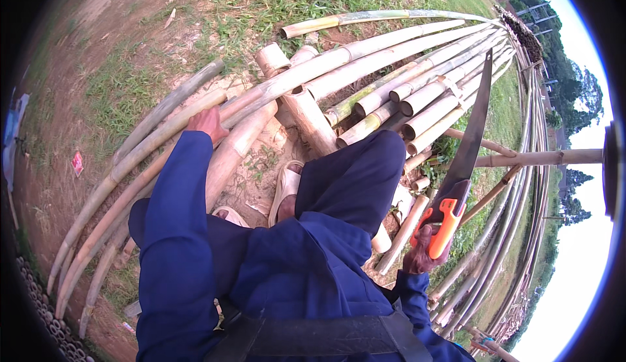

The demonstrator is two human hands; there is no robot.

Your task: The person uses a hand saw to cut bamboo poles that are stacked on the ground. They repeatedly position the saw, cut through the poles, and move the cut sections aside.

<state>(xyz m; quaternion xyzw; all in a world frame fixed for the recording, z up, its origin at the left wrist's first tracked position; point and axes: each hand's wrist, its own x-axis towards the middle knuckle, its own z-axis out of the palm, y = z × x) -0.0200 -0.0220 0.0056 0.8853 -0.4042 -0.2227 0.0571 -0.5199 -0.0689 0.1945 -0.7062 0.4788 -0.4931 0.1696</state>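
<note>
My left hand [207, 124] is closed round a long pale bamboo pole [280, 85], which slants from lower left to upper right across other poles. My right hand [425, 251] grips the orange and black handle of a handsaw [471, 124]. The saw's long dark blade points up and away, apart from the pole in my left hand. Beneath the poles, a short thick bamboo piece [312, 122] lies crosswise in front of my feet. Part of my left hand's grip is hidden behind its own back and the sleeve.
Several cut bamboo poles [417, 101] lie fanned out ahead, open ends toward me. More poles [140, 134] extend at the left. Short offcuts [420, 184] lie by my right knee. A horizontal pole [541, 158] stands at the right, with long bamboo stacked behind it.
</note>
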